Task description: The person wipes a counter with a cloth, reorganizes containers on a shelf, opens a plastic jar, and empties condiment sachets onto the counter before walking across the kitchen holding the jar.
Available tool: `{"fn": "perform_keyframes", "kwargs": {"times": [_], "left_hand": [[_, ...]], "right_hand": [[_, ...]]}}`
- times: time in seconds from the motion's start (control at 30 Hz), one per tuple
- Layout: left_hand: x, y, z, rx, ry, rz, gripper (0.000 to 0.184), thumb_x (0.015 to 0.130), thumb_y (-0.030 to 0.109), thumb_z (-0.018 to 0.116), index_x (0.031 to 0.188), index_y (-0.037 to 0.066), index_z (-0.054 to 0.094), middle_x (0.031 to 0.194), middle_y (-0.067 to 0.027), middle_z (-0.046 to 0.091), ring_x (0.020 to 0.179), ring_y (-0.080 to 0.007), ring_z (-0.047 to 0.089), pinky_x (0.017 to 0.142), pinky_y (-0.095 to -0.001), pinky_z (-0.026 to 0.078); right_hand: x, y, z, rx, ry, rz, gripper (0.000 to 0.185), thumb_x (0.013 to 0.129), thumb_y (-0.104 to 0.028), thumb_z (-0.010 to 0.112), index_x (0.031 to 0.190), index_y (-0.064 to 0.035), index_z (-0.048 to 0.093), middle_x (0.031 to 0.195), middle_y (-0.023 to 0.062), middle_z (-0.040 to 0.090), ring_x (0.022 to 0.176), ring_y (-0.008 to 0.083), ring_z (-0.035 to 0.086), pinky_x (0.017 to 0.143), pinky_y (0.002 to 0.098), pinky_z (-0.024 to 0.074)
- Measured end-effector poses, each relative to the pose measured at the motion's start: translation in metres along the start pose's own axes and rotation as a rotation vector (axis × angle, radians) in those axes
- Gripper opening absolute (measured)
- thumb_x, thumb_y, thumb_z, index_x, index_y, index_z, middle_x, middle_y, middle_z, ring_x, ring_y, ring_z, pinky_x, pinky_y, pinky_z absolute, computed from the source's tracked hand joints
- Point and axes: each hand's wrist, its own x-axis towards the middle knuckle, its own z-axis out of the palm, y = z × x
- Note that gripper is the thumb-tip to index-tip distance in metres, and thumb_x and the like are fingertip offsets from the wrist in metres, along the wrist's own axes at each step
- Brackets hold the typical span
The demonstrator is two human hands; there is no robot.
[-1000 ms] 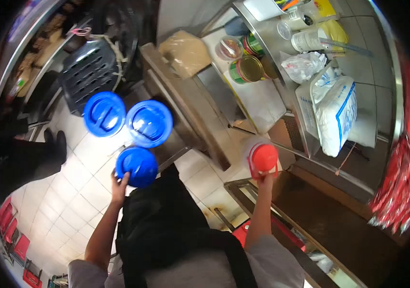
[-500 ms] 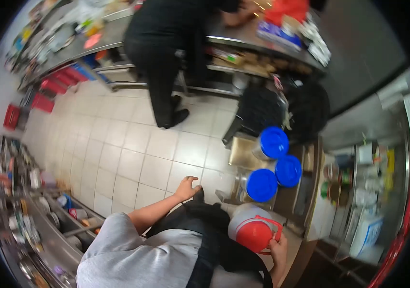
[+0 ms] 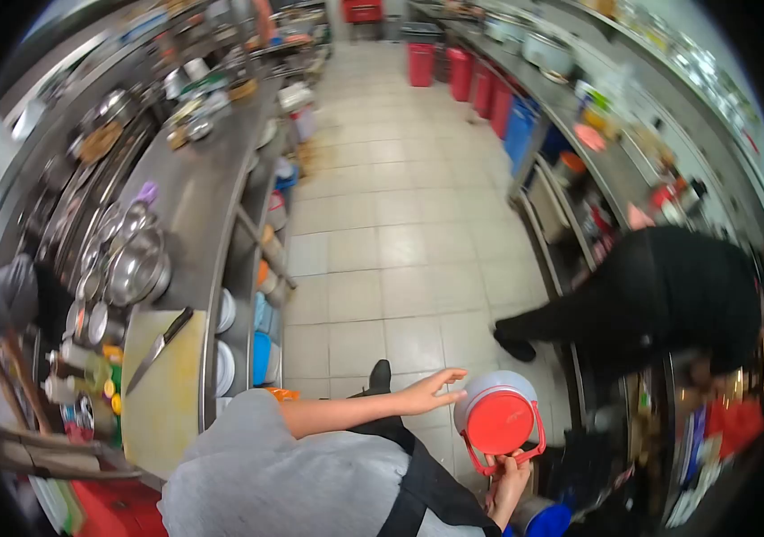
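My right hand (image 3: 509, 485) is closed on the red handle of a pale container with a red lid (image 3: 500, 421), held in front of my body. Just left of the container is my left hand (image 3: 435, 392), its fingers apart and nothing in it. The container's lid faces up toward the camera. Below it, at the bottom edge of the view, part of a blue lid (image 3: 549, 521) shows beside my right hand.
A steel counter (image 3: 187, 255) on the left holds metal bowls (image 3: 137, 267), a cutting board (image 3: 151, 394) and a knife (image 3: 160, 349). On the right, a person in black (image 3: 668, 295) bends at another counter. Red bins (image 3: 420, 63) stand far ahead along the tiled floor (image 3: 382, 215).
The view has swung from the blue-lidded containers to the aisle between counters. My left hand has left the blue lid. The red-lidded container has come in front of me in my right hand.
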Motion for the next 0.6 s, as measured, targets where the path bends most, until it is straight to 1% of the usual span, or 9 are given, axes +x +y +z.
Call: {"fn": "perform_keyframes", "kwargs": {"times": [0.07,0.1,0.2,0.3,0.33,0.43,0.5,0.57,0.6], "left_hand": [[0.002,0.017,-0.035,0.18,0.015,0.134,0.076,0.09,0.041,0.064,0.148,0.01,0.026,0.151,-0.0199,0.027,0.14,-0.0312,0.029,0.112,-0.0455,0.029],[0.007,0.028,-0.052,0.272,0.021,0.201,0.083,0.087,0.043,0.068,0.15,0.011,0.023,0.154,-0.0208,0.02,0.143,-0.0328,0.024,0.113,-0.0469,0.027],[0.016,0.059,-0.107,0.428,-0.095,0.161,0.103,0.076,0.048,0.077,0.152,0.015,0.018,0.156,-0.0241,0.007,0.145,-0.04,0.011,0.114,-0.055,0.021],[0.043,0.054,-0.157,0.679,-0.11,0.253,0.113,0.067,0.048,0.083,0.153,0.016,0.016,0.155,-0.0259,0.003,0.144,-0.0455,0.006,0.111,-0.0626,0.018],[0.056,0.049,-0.179,0.688,-0.124,0.3,0.113,0.064,0.048,0.083,0.152,0.016,0.019,0.154,-0.027,0.008,0.144,-0.0448,0.008,0.11,-0.0651,0.017],[0.102,0.057,-0.234,0.844,-0.079,0.312,0.113,0.06,0.049,0.084,0.151,0.018,0.024,0.153,-0.0273,0.015,0.144,-0.0434,0.012,0.112,-0.0634,0.018],[0.138,0.084,-0.266,0.908,-0.098,0.251,0.116,0.055,0.048,0.086,0.151,0.022,0.025,0.151,-0.0269,0.02,0.143,-0.0445,0.017,0.112,-0.0628,0.018],[0.184,0.097,-0.292,0.988,-0.143,0.227,0.118,0.053,0.049,0.086,0.151,0.025,0.026,0.15,-0.0263,0.023,0.141,-0.0448,0.02,0.112,-0.0629,0.019],[0.209,0.098,-0.303,1.035,-0.161,0.223,0.118,0.052,0.05,0.086,0.151,0.026,0.025,0.15,-0.0259,0.024,0.141,-0.0446,0.021,0.112,-0.0633,0.02]], "right_hand": [[0.032,-0.003,0.037,-0.052,-0.095,0.055,0.016,0.084,0.006,0.048,0.094,-0.0072,0.048,0.087,0.0048,0.058,0.077,0.0121,0.06,0.075,0.0345,0.0587],[0.057,0.002,0.047,-0.11,-0.245,0.067,0.015,0.085,0.005,0.048,0.094,-0.0075,0.048,0.089,0.0052,0.058,0.079,0.0136,0.061,0.078,0.0394,0.058],[0.12,0.019,0.094,-0.096,-0.376,0.196,0.011,0.088,0.001,0.05,0.098,-0.0037,0.051,0.091,0.0106,0.062,0.082,0.0229,0.065,0.085,0.0518,0.0553],[0.165,0.023,0.163,-0.1,-0.497,0.29,0.009,0.089,-0.003,0.052,0.098,-0.0032,0.052,0.091,0.0109,0.062,0.083,0.0245,0.065,0.084,0.0555,0.0543],[0.176,0.024,0.184,-0.158,-0.45,0.293,0.011,0.089,-0.003,0.051,0.1,-0.0018,0.052,0.09,0.0107,0.061,0.083,0.0253,0.064,0.085,0.0538,0.0544],[0.204,0.012,0.245,-0.192,-0.49,0.341,0.012,0.089,-0.003,0.053,0.1,-0.0001,0.053,0.087,0.0104,0.06,0.074,0.0242,0.064,0.081,0.0476,0.0565],[0.212,-0.023,0.298,-0.249,-0.453,0.36,0.011,0.089,-0.003,0.053,0.099,0.0009,0.053,0.084,0.01,0.059,0.062,0.0207,0.062,0.077,0.0401,0.058],[0.249,-0.034,0.326,-0.315,-0.468,0.321,0.009,0.089,-0.005,0.053,0.098,0.0001,0.053,0.082,0.008,0.059,0.062,0.0181,0.062,0.074,0.0357,0.0586],[0.27,-0.038,0.335,-0.326,-0.445,0.298,0.011,0.089,-0.005,0.053,0.099,0.0001,0.054,0.083,0.0077,0.06,0.065,0.0172,0.063,0.074,0.035,0.0585]]}}
